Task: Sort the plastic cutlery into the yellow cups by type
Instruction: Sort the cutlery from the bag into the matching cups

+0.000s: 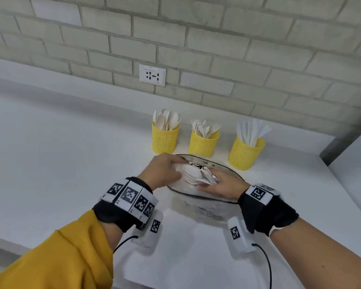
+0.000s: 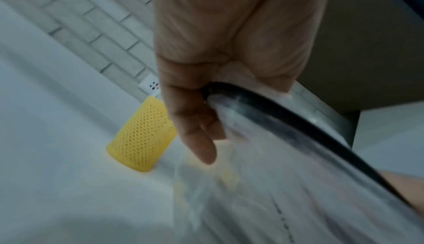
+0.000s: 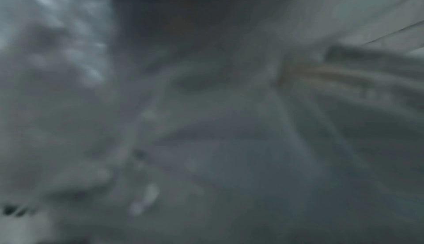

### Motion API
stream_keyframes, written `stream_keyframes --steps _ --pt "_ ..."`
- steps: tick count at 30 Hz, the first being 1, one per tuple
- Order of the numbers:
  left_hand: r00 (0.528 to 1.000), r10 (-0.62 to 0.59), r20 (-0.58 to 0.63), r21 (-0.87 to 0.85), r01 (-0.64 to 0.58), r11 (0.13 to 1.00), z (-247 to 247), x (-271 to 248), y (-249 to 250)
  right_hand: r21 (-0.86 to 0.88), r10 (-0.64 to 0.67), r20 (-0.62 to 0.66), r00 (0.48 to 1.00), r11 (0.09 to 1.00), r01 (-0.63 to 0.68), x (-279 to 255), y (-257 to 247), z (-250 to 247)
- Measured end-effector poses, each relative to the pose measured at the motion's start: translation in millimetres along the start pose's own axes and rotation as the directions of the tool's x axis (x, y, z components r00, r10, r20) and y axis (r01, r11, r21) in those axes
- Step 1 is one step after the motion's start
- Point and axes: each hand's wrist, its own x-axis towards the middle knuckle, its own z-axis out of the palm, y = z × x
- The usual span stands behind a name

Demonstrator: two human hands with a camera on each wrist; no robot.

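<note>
Three yellow mesh cups stand in a row by the wall: the left cup [image 1: 165, 140] holds spoons, the middle cup [image 1: 203, 143] forks, the right cup [image 1: 245, 153] knives. In front of them lies a clear plastic bag [image 1: 206, 211] with a black rim [image 2: 275, 117]. My left hand [image 1: 165, 170] pinches that rim at its left end and holds the mouth open. My right hand [image 1: 223, 185] reaches into the bag, its thumb and fingers closed around a bunch of white cutlery [image 1: 196, 176]. The right wrist view is dark and blurred.
The white counter [image 1: 71, 153] runs along a pale brick wall with a socket [image 1: 152, 75]. A grey edge [image 1: 342, 138] bounds the counter at the right. Cables trail from both wrist cameras near the front edge.
</note>
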Motion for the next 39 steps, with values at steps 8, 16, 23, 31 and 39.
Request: stream_keyframes --steps 8,16,23,31,39 --pt "0.998 -0.061 -0.024 0.105 0.064 0.992 5.3 2.2 4.7 -0.328 0.01 0.145 0.989 0.944 0.038 1.6 12.9 10.7" --pt "0.987 -0.12 0.107 0.165 0.102 0.981 2.8 6.8 -4.3 0.28 -0.127 0.003 0.992 0.952 0.121 -6.9 5.5 -20.1" --pt "0.967 -0.196 0.165 0.471 0.098 0.877 28.6 7.6 -0.9 0.715 -0.129 -0.28 0.951 0.634 0.296 -11.8 2.9 -30.1" --pt "0.99 -0.116 0.077 0.661 0.036 0.749 36.3 4.4 25.3 0.742 0.005 -0.357 0.934 0.609 0.281 -12.5 21.1 -17.7" --pt "0.98 0.197 -0.019 0.168 -0.191 0.967 35.5 9.6 47.2 0.674 0.013 -0.374 0.927 0.691 0.262 -10.2 9.2 -18.2"
